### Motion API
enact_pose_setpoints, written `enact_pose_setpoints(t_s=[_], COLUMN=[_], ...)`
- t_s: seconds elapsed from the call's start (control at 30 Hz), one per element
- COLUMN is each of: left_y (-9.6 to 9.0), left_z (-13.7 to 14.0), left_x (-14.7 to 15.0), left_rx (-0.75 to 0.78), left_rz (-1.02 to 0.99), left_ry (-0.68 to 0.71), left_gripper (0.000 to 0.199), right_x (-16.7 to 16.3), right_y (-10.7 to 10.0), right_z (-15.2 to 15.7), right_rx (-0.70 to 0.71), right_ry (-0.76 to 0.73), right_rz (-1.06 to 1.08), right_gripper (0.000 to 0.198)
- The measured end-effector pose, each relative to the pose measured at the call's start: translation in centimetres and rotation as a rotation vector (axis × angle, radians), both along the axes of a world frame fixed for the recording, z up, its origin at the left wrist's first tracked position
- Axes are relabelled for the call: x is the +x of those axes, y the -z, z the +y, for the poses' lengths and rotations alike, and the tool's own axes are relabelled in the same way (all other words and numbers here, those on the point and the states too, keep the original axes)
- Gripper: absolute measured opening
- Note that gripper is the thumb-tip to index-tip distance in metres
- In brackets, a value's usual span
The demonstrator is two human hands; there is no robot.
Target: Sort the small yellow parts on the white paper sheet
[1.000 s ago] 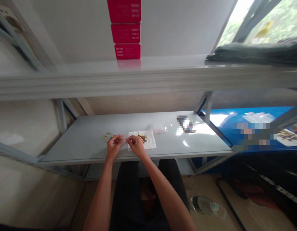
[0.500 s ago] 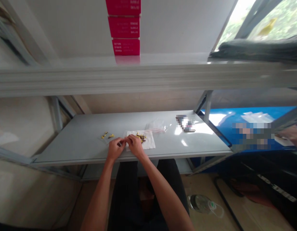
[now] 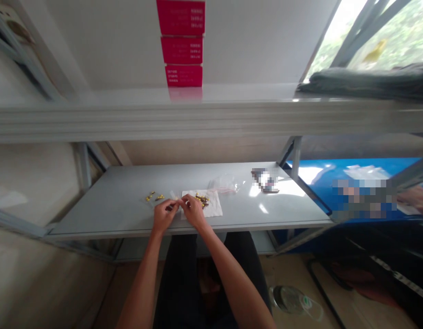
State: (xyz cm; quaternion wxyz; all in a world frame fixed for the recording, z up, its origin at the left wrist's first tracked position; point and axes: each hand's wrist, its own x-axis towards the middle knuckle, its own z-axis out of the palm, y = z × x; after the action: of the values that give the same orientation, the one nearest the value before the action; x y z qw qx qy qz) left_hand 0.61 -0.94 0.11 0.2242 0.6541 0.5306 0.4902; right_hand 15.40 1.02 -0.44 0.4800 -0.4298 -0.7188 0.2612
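Note:
My left hand (image 3: 164,214) and my right hand (image 3: 192,209) meet fingertip to fingertip above the grey shelf (image 3: 115,214). Both are closed in a pinch on a small clear plastic bag (image 3: 174,195), whose top sticks up between them; the fingers hide its lower part. Just right of my right hand lies a white cloth or paper sheet (image 3: 215,206), bearing a pile of small yellow-and-dark-brown pieces (image 3: 201,199). Left of my left hand, several similar pieces (image 3: 159,197) rest in or on clear plastic bags (image 3: 147,202).
Behind the sheet lies a larger clear bag (image 3: 223,183). A blurred-out item (image 3: 265,180) is further right. Red boxes (image 3: 182,50) stand stacked on the upper shelf (image 3: 232,119), overhanging the work. Another person's hand (image 3: 415,200) is over a blue table (image 3: 321,171) at right.
The whole view has shifted slightly downward in the frame. My hands stay together in the same spot, and more of the small bag's top now shows above my fingertips.

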Motion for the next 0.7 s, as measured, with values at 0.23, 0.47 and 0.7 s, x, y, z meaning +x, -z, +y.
enact_pose_setpoints(t_s=[0.23, 0.47, 0.7], left_y=[0.6, 0.1, 1.0], left_z=[0.1, -0.1, 1.3], left_x=[0.0, -0.2, -0.6], left_rx=[0.054, 0.066, 0.033], left_rz=[0.007, -0.010, -0.144], left_ry=[-0.209, 0.027, -0.114], left_gripper=[0.021, 0.024, 0.039], right_x=[-0.2, -0.2, 0.7], right_y=[0.3, 0.2, -0.4], right_z=[-0.1, 0.0, -0.4], right_rx=[0.032, -0.046, -0.022], right_ry=[0.051, 0.133, -0.067], right_rz=[-0.033, 0.083, 0.179], right_gripper=[0.024, 0.030, 0.033])
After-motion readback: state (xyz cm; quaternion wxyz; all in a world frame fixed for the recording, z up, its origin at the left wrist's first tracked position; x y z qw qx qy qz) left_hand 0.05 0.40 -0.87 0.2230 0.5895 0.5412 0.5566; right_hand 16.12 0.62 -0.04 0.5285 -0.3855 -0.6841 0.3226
